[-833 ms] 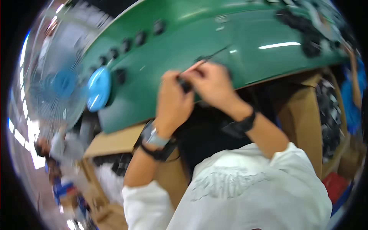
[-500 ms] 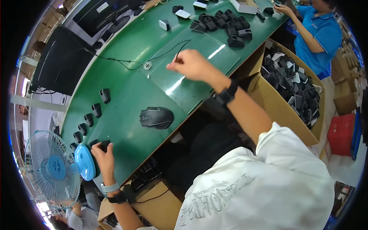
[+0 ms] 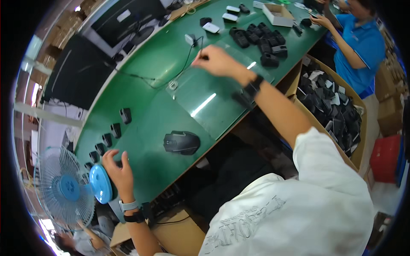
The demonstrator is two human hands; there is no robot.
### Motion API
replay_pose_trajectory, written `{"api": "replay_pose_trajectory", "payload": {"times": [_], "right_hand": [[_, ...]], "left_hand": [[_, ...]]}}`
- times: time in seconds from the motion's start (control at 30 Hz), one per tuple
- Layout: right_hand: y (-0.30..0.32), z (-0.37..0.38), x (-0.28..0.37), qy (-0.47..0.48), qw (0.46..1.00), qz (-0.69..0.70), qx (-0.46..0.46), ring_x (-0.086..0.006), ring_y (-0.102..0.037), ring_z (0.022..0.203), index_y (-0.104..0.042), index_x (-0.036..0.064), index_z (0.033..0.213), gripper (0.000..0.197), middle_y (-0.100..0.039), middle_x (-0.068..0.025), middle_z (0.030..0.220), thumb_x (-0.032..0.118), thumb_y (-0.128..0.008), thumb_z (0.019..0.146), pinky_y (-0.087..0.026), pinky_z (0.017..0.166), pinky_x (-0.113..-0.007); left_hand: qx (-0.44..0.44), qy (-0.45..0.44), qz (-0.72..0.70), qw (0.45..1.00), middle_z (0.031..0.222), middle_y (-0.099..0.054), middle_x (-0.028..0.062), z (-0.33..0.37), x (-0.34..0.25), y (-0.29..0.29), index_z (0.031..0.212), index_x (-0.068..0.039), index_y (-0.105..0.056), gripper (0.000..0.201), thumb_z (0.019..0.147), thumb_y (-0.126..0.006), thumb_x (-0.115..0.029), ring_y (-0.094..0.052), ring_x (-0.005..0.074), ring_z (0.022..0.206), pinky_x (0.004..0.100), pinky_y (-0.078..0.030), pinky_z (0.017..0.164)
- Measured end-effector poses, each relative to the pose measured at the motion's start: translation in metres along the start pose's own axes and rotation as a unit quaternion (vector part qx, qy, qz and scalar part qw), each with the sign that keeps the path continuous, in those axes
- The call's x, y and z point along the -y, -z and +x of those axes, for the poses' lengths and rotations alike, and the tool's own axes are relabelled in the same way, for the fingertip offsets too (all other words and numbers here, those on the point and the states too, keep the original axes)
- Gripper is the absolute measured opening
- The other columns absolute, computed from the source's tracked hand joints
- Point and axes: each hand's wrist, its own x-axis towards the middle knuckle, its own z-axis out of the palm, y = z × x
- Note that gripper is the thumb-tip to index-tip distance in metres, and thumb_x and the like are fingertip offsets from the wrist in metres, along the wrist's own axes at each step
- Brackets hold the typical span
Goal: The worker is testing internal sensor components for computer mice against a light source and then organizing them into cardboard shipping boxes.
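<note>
Over the clear mat on the green table, my right hand pinches a thin black cable. The cable loops back to a small white plug-like piece at the mat's edge. My left hand is at the near left beside the fan's blue base, its fingers and thumb apart. Something dark shows behind those fingers, too hidden to name. Just beyond that hand runs a row of small black casings. A black computer mouse lies between my two hands.
A caged fan stands far left, with dark monitors behind the table. Black casings cluster at the back right near a white box. A carton full of parts stands right, beside a co-worker in blue.
My left hand's fingers have spread from around a small black piece. My right hand still pinches the cable, now drawn upward in a taller loop. The whole view has shifted slightly.
</note>
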Motion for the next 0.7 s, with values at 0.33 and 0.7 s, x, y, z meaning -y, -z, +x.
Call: {"api": "replay_pose_trajectory", "payload": {"times": [0.33,0.7], "right_hand": [[-0.104,-0.147,0.147,-0.132,0.840,0.517,0.103,-0.0086,-0.061,0.077,-0.073,0.0001,0.094,0.010,-0.070,-0.0082,0.094,0.009,-0.074,0.089,-0.048,0.068,-0.022],[-0.106,-0.151,0.169,-0.154,0.870,0.450,0.125,-0.0063,-0.061,0.072,-0.073,-0.0014,0.094,0.018,-0.069,-0.0026,0.078,0.017,-0.075,0.091,-0.050,0.061,-0.023]], "left_hand": [[0.284,0.131,-0.647,0.695,0.137,-0.051,0.0101,-0.054,-0.128,-0.033,0.151,0.000,-0.033,0.061,0.097,-0.059,-0.011,-0.053,0.0200,0.121,0.0383,-0.042,0.107],[0.431,0.169,-0.704,0.539,0.090,-0.065,0.0211,-0.057,-0.104,-0.025,0.124,0.013,-0.057,0.061,0.091,-0.042,-0.037,-0.052,0.0173,0.057,0.0269,-0.041,0.052]]}}
